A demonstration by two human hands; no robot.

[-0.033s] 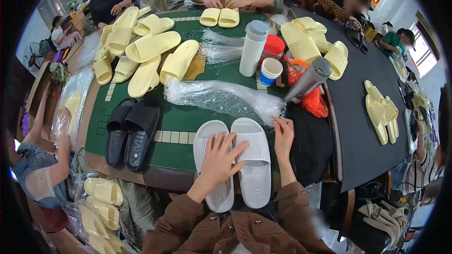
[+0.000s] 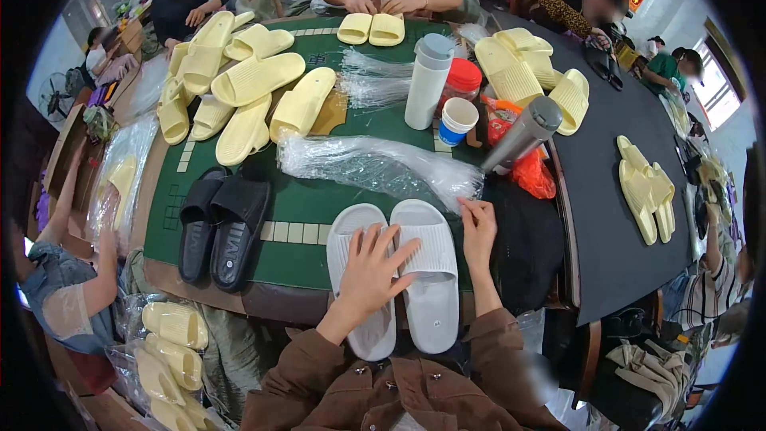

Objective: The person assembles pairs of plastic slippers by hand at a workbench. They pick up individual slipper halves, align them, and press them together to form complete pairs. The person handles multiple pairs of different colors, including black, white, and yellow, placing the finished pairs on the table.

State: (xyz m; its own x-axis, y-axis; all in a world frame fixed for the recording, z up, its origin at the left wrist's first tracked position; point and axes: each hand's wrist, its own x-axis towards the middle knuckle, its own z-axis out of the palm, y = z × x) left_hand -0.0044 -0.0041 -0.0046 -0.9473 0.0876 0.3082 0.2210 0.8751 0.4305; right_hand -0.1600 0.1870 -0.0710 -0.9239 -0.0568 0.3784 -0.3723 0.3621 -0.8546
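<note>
— Found the grey slippers [image 2: 431, 303] where?

— Spotted at the lower centre of the frame, side by side, with straps toward the top and heels jutting past the near edge of the green mat [image 2: 297, 201].

— And made what of the left hand [image 2: 371, 263]?

— Saw it relaxed and gripping nothing, with fingers fanned wide, laid across the strap of the left slipper and reaching onto the right one.

— Checked the right hand [image 2: 479, 227] too?

— Caught it just right of centre, with thumb and forefinger drawn together at the right end of a bundle of clear plastic strands [image 2: 375, 161]. Could not be sure of a strand pinched there or only brushed.

— Noticed anything round about?

— Saw black slippers [image 2: 231, 231] left of the grey ones, and a heap of yellow slippers [image 2: 259, 80] in the upper left. Counted a pale bottle [image 2: 429, 88], a paper cup [image 2: 459, 120], a red-lidded jar [image 2: 463, 80] and a tilted grey flask [image 2: 523, 136] right of the upper centre, close together.

— Looked any farther up?

— Glimpsed a co-worker's hands [image 2: 407, 4] at the top of the frame, just behind a yellow pair [image 2: 371, 29].
</note>
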